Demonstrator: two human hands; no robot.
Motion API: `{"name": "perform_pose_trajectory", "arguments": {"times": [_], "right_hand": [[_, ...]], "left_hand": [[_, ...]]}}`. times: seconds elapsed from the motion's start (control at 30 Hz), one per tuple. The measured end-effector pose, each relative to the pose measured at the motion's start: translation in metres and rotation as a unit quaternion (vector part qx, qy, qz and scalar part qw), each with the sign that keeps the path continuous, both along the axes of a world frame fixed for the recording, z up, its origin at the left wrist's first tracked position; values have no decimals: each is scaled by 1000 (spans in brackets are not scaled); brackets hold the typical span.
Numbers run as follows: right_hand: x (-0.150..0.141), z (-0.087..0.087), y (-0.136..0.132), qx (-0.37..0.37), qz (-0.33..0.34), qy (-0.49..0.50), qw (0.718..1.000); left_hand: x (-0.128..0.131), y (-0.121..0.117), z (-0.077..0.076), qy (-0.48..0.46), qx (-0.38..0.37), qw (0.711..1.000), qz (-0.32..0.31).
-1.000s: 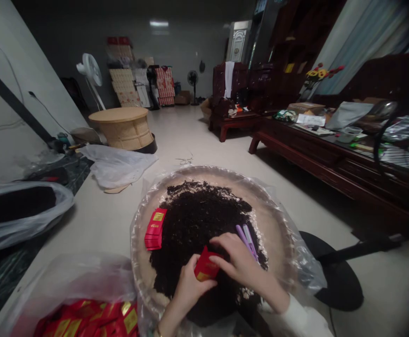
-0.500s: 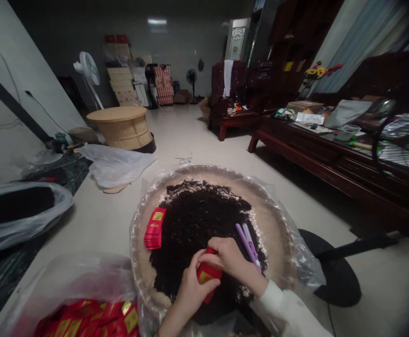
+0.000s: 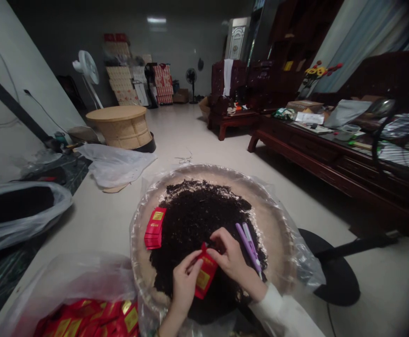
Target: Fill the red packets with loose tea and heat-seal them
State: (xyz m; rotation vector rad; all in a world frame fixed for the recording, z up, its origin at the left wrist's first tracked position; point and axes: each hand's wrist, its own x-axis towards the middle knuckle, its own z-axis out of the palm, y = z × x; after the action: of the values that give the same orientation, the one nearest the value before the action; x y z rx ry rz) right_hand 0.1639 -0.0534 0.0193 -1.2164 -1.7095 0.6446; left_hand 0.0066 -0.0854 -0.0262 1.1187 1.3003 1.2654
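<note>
A small red packet with a gold label [image 3: 204, 277] is held over dark loose tea-like leaves [image 3: 204, 210]. My left hand [image 3: 186, 281] pinches its upper left edge, while my right hand [image 3: 230, 255] grips the top right corner, fingers bent. The leaves lie heaped on a wide round tray [image 3: 278, 234] lined with clear plastic. Just right of my right hand rests a purple-and-white hand-held tool [image 3: 248, 245], shaped like a small hair straightener. Flat red packets [image 3: 155, 228] are stacked, overlapping, on the tray's left side.
A plastic bag of red packets [image 3: 95, 318] sits at the lower left. Behind it is another bag with dark contents [image 3: 18, 206]. A black round stand base [image 3: 334, 271] is right of the tray. A woven drum-shaped stool [image 3: 120, 128] and a long wooden table [image 3: 330, 159] stand farther off.
The red packet now shows its front more fully, with its pointed top upward. Both hands have shifted from wrapping around it to pinching its upper edge with the fingertips.
</note>
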Motion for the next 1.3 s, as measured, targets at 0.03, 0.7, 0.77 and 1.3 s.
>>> {"name": "perform_pose_trajectory", "arguments": {"times": [0.03,0.7,0.77,1.3], "right_hand": [[0,-2,-2,-1,-18,24,1000],[-2,-15,-16,-227,7,179,957],[-1,-14,-17,-243,21,169,955],[7,13,-3,-152,195,-42,968]], "left_hand": [[0,0,-2,-25,-12,999,28],[2,-2,9,-181,-107,978,9],[3,-3,11,-192,-120,974,-23],[1,-2,18,-151,-195,956,-160]]}}
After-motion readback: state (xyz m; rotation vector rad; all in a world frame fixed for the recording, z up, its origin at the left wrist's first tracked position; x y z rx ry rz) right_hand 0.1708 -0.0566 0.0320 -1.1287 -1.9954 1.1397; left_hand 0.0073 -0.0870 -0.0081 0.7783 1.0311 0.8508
